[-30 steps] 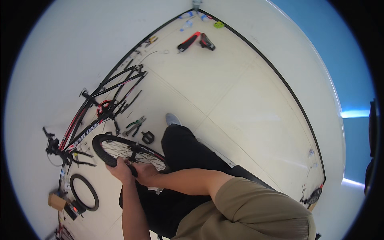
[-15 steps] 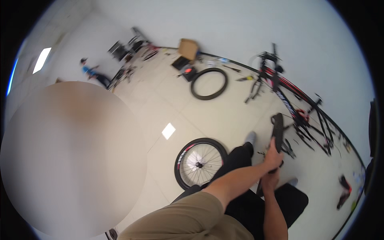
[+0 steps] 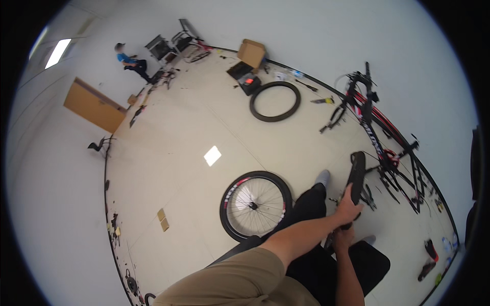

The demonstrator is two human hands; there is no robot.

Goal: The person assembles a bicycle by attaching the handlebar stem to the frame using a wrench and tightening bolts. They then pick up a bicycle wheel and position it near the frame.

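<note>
At about ten o'clock, far across the pale floor [image 3: 168, 153], a person in a blue top [image 3: 130, 62] crouches beside dark metal frames [image 3: 168, 46], with a tan door [image 3: 94, 106] lower along the wall at nine o'clock. Toward twelve o'clock a cardboard box [image 3: 251, 52] stands against the wall, a black case with a red patch [image 3: 248, 82] just below it, and a loose black tyre [image 3: 274, 101] lies flat near that. Near the centre of the view, at about six o'clock from the tyre, a spoked bicycle wheel [image 3: 255, 205] lies on the floor, its rim touching the person's dark trouser leg [image 3: 309, 206]. The left hand [image 3: 348, 208] comes in along a forearm from the lower edge and is closed around a wheel seen edge-on [image 3: 356, 173], which stands upright just right of that leg, at about four o'clock from the centre. The right hand [image 3: 343, 238] sits directly below the left one, touching the lower part of the same wheel; its fingers are hidden, so I cannot tell whether it is gripping or only resting there. At two o'clock a red, black and white bicycle frame [image 3: 375, 132] lies on its side along the wall, close to the held wheel, with small tools [image 3: 368, 196] scattered on the floor between them.
</note>
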